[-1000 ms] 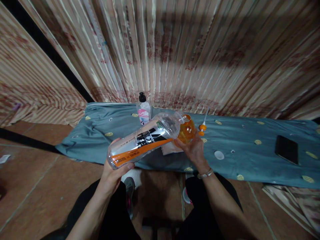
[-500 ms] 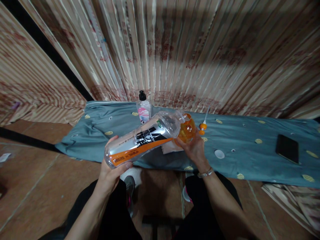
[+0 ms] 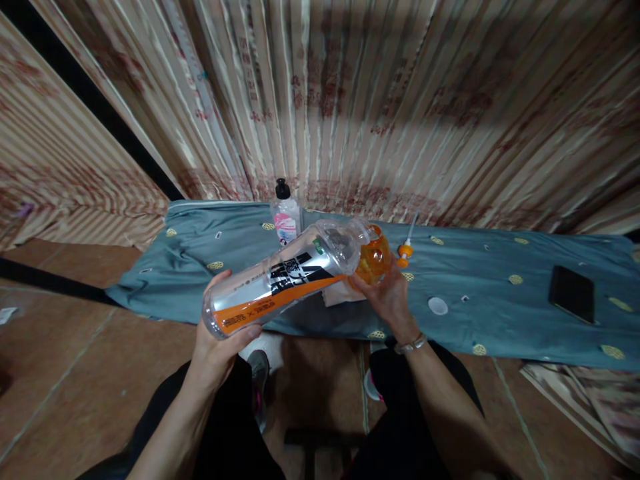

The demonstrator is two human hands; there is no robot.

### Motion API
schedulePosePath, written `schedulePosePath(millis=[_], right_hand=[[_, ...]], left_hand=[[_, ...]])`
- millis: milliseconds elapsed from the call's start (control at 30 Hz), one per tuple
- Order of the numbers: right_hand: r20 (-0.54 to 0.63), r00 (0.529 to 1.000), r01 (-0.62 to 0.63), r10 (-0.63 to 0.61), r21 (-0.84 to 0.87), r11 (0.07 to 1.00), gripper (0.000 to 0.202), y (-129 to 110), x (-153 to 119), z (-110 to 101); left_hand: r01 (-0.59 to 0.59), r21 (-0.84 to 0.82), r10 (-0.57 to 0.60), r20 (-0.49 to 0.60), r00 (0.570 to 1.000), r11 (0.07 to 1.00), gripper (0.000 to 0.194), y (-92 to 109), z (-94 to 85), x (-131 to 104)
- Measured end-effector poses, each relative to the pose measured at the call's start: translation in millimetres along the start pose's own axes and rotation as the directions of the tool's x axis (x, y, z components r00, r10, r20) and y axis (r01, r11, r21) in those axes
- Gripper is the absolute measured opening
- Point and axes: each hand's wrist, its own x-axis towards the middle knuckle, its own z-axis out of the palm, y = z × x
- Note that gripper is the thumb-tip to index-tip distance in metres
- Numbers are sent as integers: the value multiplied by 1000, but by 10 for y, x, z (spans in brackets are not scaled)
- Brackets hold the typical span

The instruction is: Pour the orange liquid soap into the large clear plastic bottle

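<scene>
The left hand [image 3: 216, 350] gripped the clear bottle [image 3: 263, 288], whose base had shifted slightly left, while its mouth stayed at the orange bottle [image 3: 376, 259], in the grip of the right hand [image 3: 391, 297] over the bench [image 3: 480, 303], so alignment appeared kept, contact unconfirmed.

Head camera: worn on the head, facing forward and down (a wide field).
Near range: left hand [image 3: 216, 351] and right hand [image 3: 390, 298], below centre.
Middle range: cloth [image 3: 490, 283], running across the frame.
Far range: curtain [image 3: 325, 147], filling the upper part.
</scene>
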Motion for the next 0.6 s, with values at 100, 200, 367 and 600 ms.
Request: schedulePosePath(millis=[100, 200, 367, 600], right_hand=[[15, 1000, -8, 8, -11, 1000, 80, -4, 0, -9], [15, 1000, 2, -2, -12, 1000, 81, 5, 0, -14], [3, 1000, 2, -2, -57, 998, 82, 38, -9, -10], [20, 999, 35, -34, -67, 997, 82, 63, -13, -7]], left_hand=[[-5, 5, 5, 30, 1000, 1000, 110, -3, -34, 17], [-13, 5, 13, 37, 999, 1000, 111, -1, -59, 29], [-28, 12, 28, 38, 999, 1000, 112, 3, -62, 27], [-20, 61, 19, 21, 1000, 998, 106, 16, -76, 15]])
